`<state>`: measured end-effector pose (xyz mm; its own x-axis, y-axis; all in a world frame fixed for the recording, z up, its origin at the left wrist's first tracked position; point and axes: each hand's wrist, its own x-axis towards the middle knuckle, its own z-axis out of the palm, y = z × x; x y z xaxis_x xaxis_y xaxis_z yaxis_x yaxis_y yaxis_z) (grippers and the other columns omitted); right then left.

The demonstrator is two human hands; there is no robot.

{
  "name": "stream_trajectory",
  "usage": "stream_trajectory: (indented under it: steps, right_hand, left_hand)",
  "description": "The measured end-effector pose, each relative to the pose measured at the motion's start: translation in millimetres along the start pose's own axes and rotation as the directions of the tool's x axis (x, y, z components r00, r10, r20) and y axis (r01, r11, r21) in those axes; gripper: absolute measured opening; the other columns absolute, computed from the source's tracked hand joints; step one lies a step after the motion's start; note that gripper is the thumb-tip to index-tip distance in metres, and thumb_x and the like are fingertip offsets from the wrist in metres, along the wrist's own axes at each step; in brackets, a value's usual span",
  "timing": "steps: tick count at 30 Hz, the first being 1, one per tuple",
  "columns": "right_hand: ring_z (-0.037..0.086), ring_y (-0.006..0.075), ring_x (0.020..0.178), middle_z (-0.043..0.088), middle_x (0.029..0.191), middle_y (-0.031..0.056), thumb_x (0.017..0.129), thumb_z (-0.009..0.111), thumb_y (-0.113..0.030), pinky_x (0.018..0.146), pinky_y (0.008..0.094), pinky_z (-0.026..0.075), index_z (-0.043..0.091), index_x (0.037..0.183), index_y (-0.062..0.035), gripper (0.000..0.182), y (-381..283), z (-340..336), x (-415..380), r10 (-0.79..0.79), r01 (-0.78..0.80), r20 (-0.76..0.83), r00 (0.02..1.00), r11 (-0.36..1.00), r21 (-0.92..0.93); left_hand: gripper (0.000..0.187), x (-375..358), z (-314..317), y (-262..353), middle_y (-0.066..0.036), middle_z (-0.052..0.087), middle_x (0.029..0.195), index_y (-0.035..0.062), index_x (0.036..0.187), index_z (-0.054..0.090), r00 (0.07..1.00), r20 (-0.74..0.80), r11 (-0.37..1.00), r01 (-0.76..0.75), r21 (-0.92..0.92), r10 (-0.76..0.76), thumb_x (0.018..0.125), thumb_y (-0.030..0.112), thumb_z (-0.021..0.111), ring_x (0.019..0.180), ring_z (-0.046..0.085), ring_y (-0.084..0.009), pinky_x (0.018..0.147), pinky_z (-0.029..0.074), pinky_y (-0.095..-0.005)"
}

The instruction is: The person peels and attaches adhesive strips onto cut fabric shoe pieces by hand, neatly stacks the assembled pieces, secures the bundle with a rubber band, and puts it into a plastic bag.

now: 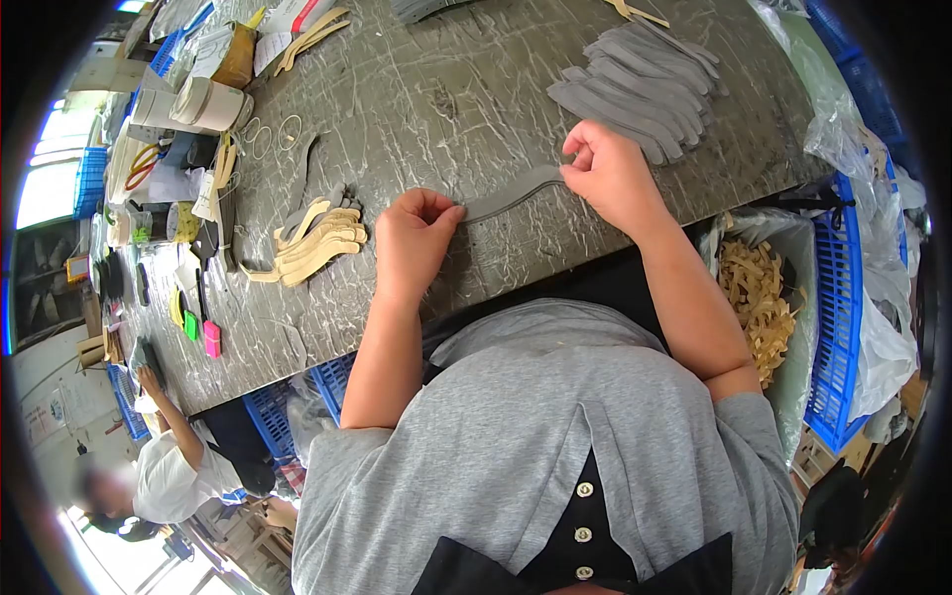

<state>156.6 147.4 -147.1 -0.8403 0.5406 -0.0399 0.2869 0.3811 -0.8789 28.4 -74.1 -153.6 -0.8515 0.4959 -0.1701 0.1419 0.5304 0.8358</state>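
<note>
A curved grey strip (511, 195) is stretched between my two hands, just over the table. My left hand (413, 243) pinches its left end between thumb and fingers. At the other end, my right hand (607, 177) grips it the same way. Beyond my right hand lies a pile of similar grey strips (640, 87), overlapping in rows. To the left of my left hand is a bunch of tan curved strips (315, 246), with a few grey pieces at its upper edge. What the strips are made of I cannot make out.
The worn dark table (426, 109) spans the view. Rolls (206, 103), scissors (142, 167) and pink and green pieces (212, 338) lie left. A plastic-lined bin of tan scraps (759, 307) and a blue basket (833, 327) stand right. Another person (183, 466) works at the lower left.
</note>
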Motion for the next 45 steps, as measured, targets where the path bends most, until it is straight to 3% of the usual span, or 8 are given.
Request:
stream_trajectory:
  steps: [16,19,22,25,28,31,36,45]
  right_hand:
    - [0.058,0.0173,0.061,0.061,0.067,0.0087,0.078,0.068,-0.001,0.061,0.0317,0.046,0.059,0.093,0.0005,0.018,-1,7,2,-0.064,0.063,-0.005,0.998,0.992,-0.108]
    - [0.067,0.0313,0.072,0.068,0.073,0.0135,0.076,0.07,-0.002,0.065,0.0405,0.051,0.061,0.091,-0.002,0.018,-3,9,1,-0.104,0.098,-0.018,0.994,0.973,-0.21]
    - [0.065,0.0304,0.079,0.067,0.08,0.0094,0.074,0.072,-0.005,0.066,0.0416,0.051,0.062,0.09,-0.0054,0.019,-2,17,-2,-0.301,0.246,0.007,0.954,0.766,-0.594]
    - [0.061,0.0284,0.085,0.064,0.09,0.006,0.075,0.07,-0.008,0.07,0.0419,0.05,0.065,0.091,-0.0083,0.017,-2,14,-3,-0.357,0.252,-0.028,0.934,0.71,-0.658]
    - [0.057,0.0268,0.086,0.06,0.097,0.0064,0.076,0.066,-0.009,0.073,0.0409,0.049,0.071,0.099,-0.0108,0.023,14,16,-3,-0.612,0.537,0.069,0.788,0.628,-0.563]
    - [0.055,0.0247,0.091,0.059,0.101,0.0064,0.077,0.062,-0.007,0.077,0.0375,0.047,0.074,0.108,-0.016,0.034,20,19,-5,-0.667,0.631,0.12,0.735,0.608,-0.482]
    - [0.052,0.0258,0.11,0.058,0.118,0.0053,0.08,0.061,-0.007,0.087,0.04,0.042,0.071,0.119,-0.0225,0.043,8,6,-34,-0.508,0.491,0.212,0.835,0.51,-0.706]
    - [0.05,0.0278,0.115,0.056,0.125,0.0077,0.08,0.064,-0.009,0.092,0.0437,0.039,0.069,0.123,-0.0198,0.044,14,11,-42,-0.508,0.456,0.161,0.846,0.535,-0.711]
  left_hand:
    - [0.016,-1,1,-1,-0.009,0.07,0.073,-0.0011,0.085,0.069,0.999,-0.02,0.997,-0.037,0.061,0.039,0.079,0.011,0.078,0.065,0.064,-0.0134,0.063,0.052,-0.0288]
    - [0.015,-2,2,-1,-0.001,0.066,0.069,-0.0003,0.084,0.068,0.998,-0.018,0.997,-0.055,0.048,0.056,0.081,0.01,0.078,0.062,0.056,-0.0057,0.057,0.046,-0.0231]
    - [0.014,-5,2,6,-0.005,0.066,0.072,0.0018,0.086,0.069,0.997,-0.003,0.989,-0.072,0.13,0.073,0.08,0.01,0.078,0.061,0.057,-0.0112,0.059,0.048,-0.0271]
    - [0.018,-9,0,15,-0.01,0.067,0.083,0.0056,0.094,0.072,0.967,0.031,0.883,-0.243,0.401,0.252,0.077,0.008,0.077,0.072,0.061,-0.0219,0.069,0.051,-0.0329]
    - [0.032,-18,1,20,-0.008,0.064,0.105,0.0098,0.108,0.071,0.814,0.131,0.603,-0.517,0.608,0.566,0.077,0.006,0.066,0.095,0.058,-0.0284,0.083,0.048,-0.0382]
    - [0.044,-28,20,16,-0.004,0.061,0.119,0.0147,0.12,0.07,0.749,0.271,0.501,-0.622,0.602,0.605,0.078,0.004,0.062,0.109,0.053,-0.0287,0.091,0.044,-0.0412]
    - [0.045,-30,3,18,-0.002,0.06,0.122,0.0219,0.118,0.072,0.808,0.27,0.538,-0.559,0.632,0.523,0.08,0.001,0.059,0.11,0.052,-0.0279,0.094,0.043,-0.0414]
    - [0.015,-8,-14,-5,-0.017,0.066,0.096,-0.0013,0.098,0.068,0.9,0.013,0.865,-0.422,0.272,0.435,0.084,0.004,0.068,0.092,0.061,-0.0352,0.084,0.049,-0.0411]
